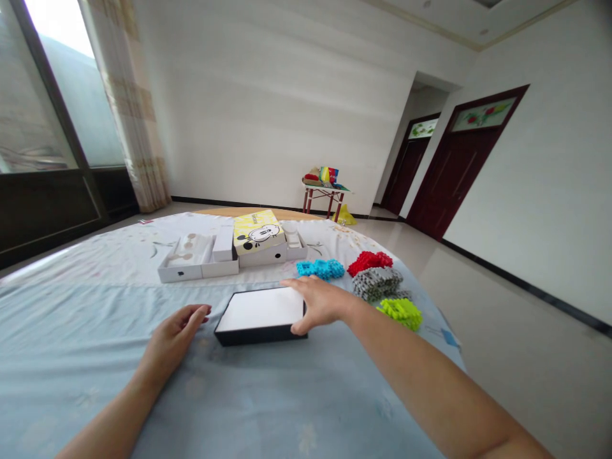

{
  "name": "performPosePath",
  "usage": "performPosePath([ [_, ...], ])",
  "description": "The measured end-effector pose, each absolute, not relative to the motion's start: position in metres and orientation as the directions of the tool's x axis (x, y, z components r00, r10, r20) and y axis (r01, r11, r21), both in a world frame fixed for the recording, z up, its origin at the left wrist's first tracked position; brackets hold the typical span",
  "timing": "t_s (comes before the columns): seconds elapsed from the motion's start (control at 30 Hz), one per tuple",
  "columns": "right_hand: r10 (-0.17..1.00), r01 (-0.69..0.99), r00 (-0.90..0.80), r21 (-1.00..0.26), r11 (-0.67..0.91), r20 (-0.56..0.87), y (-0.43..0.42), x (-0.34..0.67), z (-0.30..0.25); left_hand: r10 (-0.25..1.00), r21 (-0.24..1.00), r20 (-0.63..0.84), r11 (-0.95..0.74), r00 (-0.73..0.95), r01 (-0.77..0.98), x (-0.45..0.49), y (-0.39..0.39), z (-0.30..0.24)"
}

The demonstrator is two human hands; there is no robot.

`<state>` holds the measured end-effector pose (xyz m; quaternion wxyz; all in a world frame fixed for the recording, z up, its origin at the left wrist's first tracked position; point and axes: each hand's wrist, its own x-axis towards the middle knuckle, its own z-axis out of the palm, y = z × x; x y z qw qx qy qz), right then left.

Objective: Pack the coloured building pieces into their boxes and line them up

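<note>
A shallow black box with a white inside [258, 313] lies on the pale blue cloth of the table [95, 331]. My right hand [319, 303] grips the box's right edge, thumb on the near corner and fingers over the rim. My left hand [174, 336] rests on the cloth just left of the box, fingers stretched flat, holding nothing and not touching it.
Beyond the box lie white open boxes [198, 261] and a yellow cartoon-printed box [258, 233]. Blue [321, 268], red [369, 262], grey [377, 282] and green [400, 312] piles of small pieces sit to the right, near the table's edge. A small red table [326, 191] stands at the far wall.
</note>
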<state>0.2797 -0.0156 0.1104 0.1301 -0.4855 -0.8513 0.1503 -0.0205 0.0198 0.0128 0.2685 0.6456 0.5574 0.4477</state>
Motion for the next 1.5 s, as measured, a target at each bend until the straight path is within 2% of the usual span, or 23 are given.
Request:
performPosePath([
  [0.17,0.931,0.816,-0.360,-0.462,0.347,0.062,0.010,0.339,0.156,0.965,0.838,0.261,-0.212,-0.027,0.502,-0.023,0.022,0.008],
  [0.3,0.990,0.896,-0.042,-0.435,0.095,0.131,0.053,0.392,0.169,0.969,0.825,0.248,-0.199,-0.023,0.528,-0.023,0.023,0.006],
  [0.4,0.958,0.901,0.210,-0.420,-0.110,0.198,0.091,0.419,0.161,0.966,0.800,0.259,-0.203,-0.020,0.564,-0.023,0.023,0.005],
  [0.5,0.893,0.873,0.401,-0.382,-0.304,0.204,0.125,0.429,0.144,0.963,0.771,0.268,-0.208,-0.009,0.602,-0.024,0.024,0.003],
  [0.6,0.829,0.832,0.525,-0.324,-0.451,0.193,0.149,0.425,0.122,0.964,0.751,0.265,-0.214,0.012,0.624,-0.025,0.025,0.001],
  [0.73,0.778,0.793,0.598,-0.279,-0.541,0.192,0.170,0.415,0.095,0.967,0.743,0.254,-0.207,0.018,0.636,-0.024,0.023,0.001],
  [0.93,0.764,0.776,0.625,-0.239,-0.584,0.159,0.187,0.417,0.070,0.968,0.746,0.249,-0.199,0.011,0.635,-0.021,0.020,0.006],
  [1.1,0.841,0.834,0.537,-0.194,-0.517,0.064,0.185,0.422,0.059,0.970,0.744,0.243,-0.194,0.011,0.639,-0.020,0.019,0.005],
  [1.27,0.847,0.860,0.502,-0.198,-0.470,0.172,0.177,0.414,0.075,0.968,0.744,0.249,-0.202,0.016,0.637,-0.021,0.022,0.002],
  [1.33,0.853,0.889,0.451,-0.216,-0.404,0.262,0.173,0.402,0.087,0.968,0.742,0.251,-0.207,0.022,0.638,-0.021,0.023,0.001],
  [1.43,0.875,0.950,0.274,-0.253,-0.182,0.400,0.165,0.371,0.099,0.967,0.743,0.254,-0.214,0.028,0.634,-0.021,0.025,0.000],
  [1.5,0.905,0.957,0.160,-0.286,-0.045,0.393,0.155,0.343,0.098,0.966,0.746,0.256,-0.215,0.027,0.630,-0.019,0.023,0.002],
])
